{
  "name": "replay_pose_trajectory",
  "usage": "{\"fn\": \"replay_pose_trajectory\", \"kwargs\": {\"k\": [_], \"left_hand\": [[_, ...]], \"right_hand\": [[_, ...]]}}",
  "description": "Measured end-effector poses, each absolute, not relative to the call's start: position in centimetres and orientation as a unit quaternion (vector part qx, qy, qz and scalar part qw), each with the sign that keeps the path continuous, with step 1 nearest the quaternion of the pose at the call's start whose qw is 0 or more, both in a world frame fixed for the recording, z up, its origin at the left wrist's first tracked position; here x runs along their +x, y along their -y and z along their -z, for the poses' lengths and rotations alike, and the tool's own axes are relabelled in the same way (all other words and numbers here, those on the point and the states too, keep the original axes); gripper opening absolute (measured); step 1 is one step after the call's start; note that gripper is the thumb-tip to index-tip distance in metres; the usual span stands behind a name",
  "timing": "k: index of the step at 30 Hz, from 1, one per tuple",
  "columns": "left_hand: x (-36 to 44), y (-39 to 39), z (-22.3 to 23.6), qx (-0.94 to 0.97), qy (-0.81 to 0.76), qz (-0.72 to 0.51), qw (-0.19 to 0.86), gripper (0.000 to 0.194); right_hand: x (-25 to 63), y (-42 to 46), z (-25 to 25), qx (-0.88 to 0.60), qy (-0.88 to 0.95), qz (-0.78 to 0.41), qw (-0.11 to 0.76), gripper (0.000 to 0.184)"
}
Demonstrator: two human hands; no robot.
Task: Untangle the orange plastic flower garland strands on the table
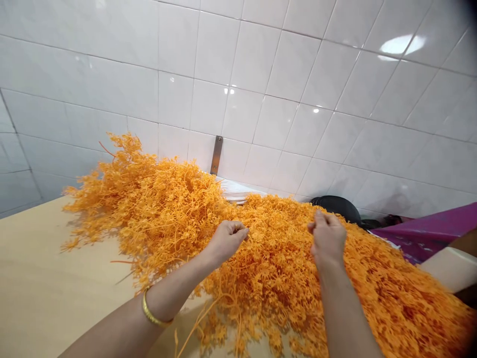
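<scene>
A long heap of orange artificial flower sprigs [276, 248] spreads across the pale tabletop [48, 268], with thin stems and small star-shaped blooms. Over its middle is my left hand [228, 240], thumb and fingers pinched together; anything between the fingertips is too small to make out. My right hand [328, 239] is closed in a loose fist above the heap, further right, and what it may hold is hidden. The two hands are apart. A gold bangle [152, 311] circles my left wrist. Several loose stems [196, 323] hang at the heap's near edge.
A white tiled wall [179, 99] rises right behind the heap, with a metal bracket [216, 155] fixed to it. White cloth or plastic [238, 188] shows behind the sprigs. Black round items [337, 208] and a purple sheet [428, 231] lie at the back right.
</scene>
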State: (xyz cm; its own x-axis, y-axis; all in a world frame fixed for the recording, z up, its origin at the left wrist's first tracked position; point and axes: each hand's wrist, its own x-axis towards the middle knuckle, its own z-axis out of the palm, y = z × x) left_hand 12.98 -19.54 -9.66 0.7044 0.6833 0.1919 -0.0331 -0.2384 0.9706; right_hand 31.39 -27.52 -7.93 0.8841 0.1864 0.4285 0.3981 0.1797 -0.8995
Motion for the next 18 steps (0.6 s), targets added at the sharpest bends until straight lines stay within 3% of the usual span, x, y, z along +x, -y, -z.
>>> {"fn": "replay_pose_trajectory", "kwargs": {"k": [3, 7, 11, 14, 18], "left_hand": [[13.1, 19.0, 10.1, 0.682, -0.251, -0.331, 0.602, 0.026], [13.5, 18.6, 10.8, 0.659, -0.263, -0.357, 0.607, 0.026], [13.7, 18.5, 11.0, 0.657, -0.260, -0.369, 0.603, 0.026], [13.7, 18.6, 11.1, 0.664, -0.250, -0.386, 0.590, 0.025], [13.7, 19.0, 10.7, 0.699, -0.227, -0.377, 0.563, 0.025]], "right_hand": [[32.4, 28.0, 7.4, -0.654, 0.258, 0.046, 0.709, 0.018], [29.5, 27.3, 7.3, -0.717, 0.408, -0.028, 0.565, 0.022], [25.7, 26.4, 7.6, -0.681, 0.521, -0.148, 0.494, 0.034], [24.5, 25.7, 8.4, -0.655, 0.547, -0.189, 0.486, 0.035], [25.2, 25.4, 9.0, -0.635, 0.513, -0.190, 0.545, 0.035]]}}
